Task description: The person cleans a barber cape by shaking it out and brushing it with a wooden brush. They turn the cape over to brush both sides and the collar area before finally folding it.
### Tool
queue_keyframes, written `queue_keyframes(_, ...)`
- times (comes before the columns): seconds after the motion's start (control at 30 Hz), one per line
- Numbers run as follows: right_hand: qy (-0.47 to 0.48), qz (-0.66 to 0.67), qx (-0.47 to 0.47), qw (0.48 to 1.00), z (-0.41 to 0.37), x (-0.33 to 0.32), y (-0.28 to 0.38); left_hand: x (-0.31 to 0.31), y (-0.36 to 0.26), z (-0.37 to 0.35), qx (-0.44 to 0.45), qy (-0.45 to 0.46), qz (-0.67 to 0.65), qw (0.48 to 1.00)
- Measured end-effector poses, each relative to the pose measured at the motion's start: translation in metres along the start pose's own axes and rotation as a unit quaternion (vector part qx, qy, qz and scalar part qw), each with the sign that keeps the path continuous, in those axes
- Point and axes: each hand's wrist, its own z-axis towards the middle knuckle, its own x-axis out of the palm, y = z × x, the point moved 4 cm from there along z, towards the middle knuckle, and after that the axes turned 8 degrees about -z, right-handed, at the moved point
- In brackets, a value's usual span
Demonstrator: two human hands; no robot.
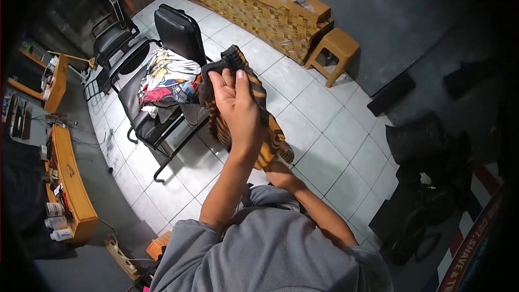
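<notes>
A black-and-orange patterned garment [255, 87] with a dark, gathered elastic band hangs in front of me. My left hand [233, 94] is closed on its band, fingers curled into the cloth. Lower down, my right hand [275, 172] reaches in under the garment; cloth covers its fingers, so their grip does not show. Behind the garment stands a black padded chair [175, 24] with metal arms. Its seat carries a pile of colourful printed clothes [167, 75], close to the left hand.
A woven-pattern bench [238, 8] runs along the back wall, with a cardboard box [297, 4] on it. Nearby is a brown plastic stool [334, 48]. Wooden shelves [73, 184] with bottles line the left wall. Dark bags [416, 140] lie at right on the tiled floor [324, 130].
</notes>
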Motion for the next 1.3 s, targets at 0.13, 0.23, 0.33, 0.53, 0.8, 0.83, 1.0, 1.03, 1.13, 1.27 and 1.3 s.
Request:
queue_keyframes(0.13,0.340,-0.236,0.210,0.886,-0.069,0.017,-0.084,-0.012,-0.006,0.007,-0.007,-0.044,0.007,0.999)
queue_keyframes(0.23,0.329,-0.246,0.291,0.864,-0.087,-0.004,-0.118,-0.012,-0.012,0.002,0.004,-0.009,0.013,1.000)
queue_keyframes(0.33,0.174,-0.205,0.319,0.909,-0.066,-0.031,-0.134,-0.022,-0.002,-0.004,-0.025,-0.028,0.018,0.999)
queue_keyframes(0.53,-0.104,0.410,0.290,0.859,0.020,-0.110,0.028,-0.029,0.016,-0.014,-0.029,-0.039,0.047,0.998)
queue_keyframes(0.8,0.155,-0.026,0.038,0.987,-0.043,0.032,-0.076,-0.019,0.009,0.003,-0.016,0.011,0.019,1.000)
queue_keyframes(0.83,0.251,-0.096,0.044,0.962,-0.073,0.047,-0.111,-0.019,0.006,0.002,-0.026,0.006,0.021,0.999)
queue_keyframes(1.0,0.218,-0.205,0.237,0.924,-0.112,0.019,-0.187,-0.021,-0.003,-0.015,-0.088,-0.006,0.017,0.996)
queue_keyframes(1.03,0.111,-0.117,0.368,0.916,-0.080,-0.027,-0.136,-0.021,-0.002,-0.020,-0.111,-0.008,0.019,0.994)
queue_keyframes(1.13,-0.082,0.019,0.358,0.930,-0.023,-0.085,-0.051,-0.041,0.016,-0.039,-0.134,-0.030,0.021,0.990)
queue_keyframes(1.27,-0.104,0.248,0.212,0.939,0.020,-0.114,0.045,-0.066,0.037,-0.075,-0.209,-0.051,0.029,0.976)
queue_keyframes(1.3,-0.097,0.237,0.193,0.947,0.026,-0.109,0.056,-0.069,0.041,-0.082,-0.214,-0.031,0.028,0.976)
